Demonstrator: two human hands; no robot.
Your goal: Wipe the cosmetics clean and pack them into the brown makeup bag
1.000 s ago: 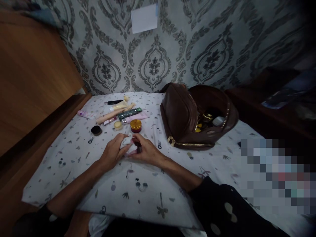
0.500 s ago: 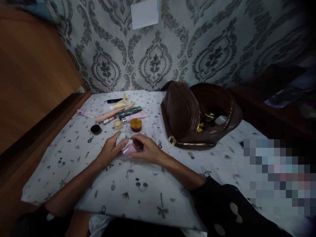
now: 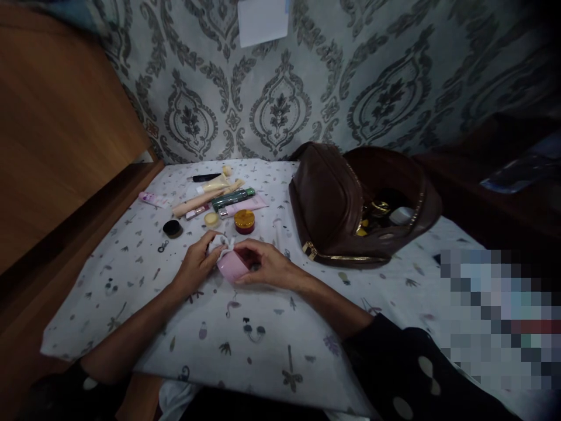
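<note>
In the head view, my left hand [image 3: 196,260] is closed on a crumpled white cloth or tissue [image 3: 219,242]. My right hand [image 3: 268,264] grips a rounded, shiny pink container [image 3: 231,267] from its right side, thumb below and fingers above. The cloth touches the container's upper left part; its exact kind is hard to make out. Just beyond my hands stand an amber-lidded jar [image 3: 244,220], a small cream-coloured pot [image 3: 211,220] and a black-lidded jar [image 3: 172,228].
Farther back lie a green tube [image 3: 233,199], a pink tube [image 3: 243,206], a black pen-like item [image 3: 205,178] and other cosmetics. An unzipped brown bag [image 3: 326,193] with things inside stands at right. A wooden panel [image 3: 65,117] borders the left; a patterned wall rises behind.
The pink container has turned a little between my hands, showing more of its smooth side. The white cloth has shifted slightly on it. The view has moved a little.
</note>
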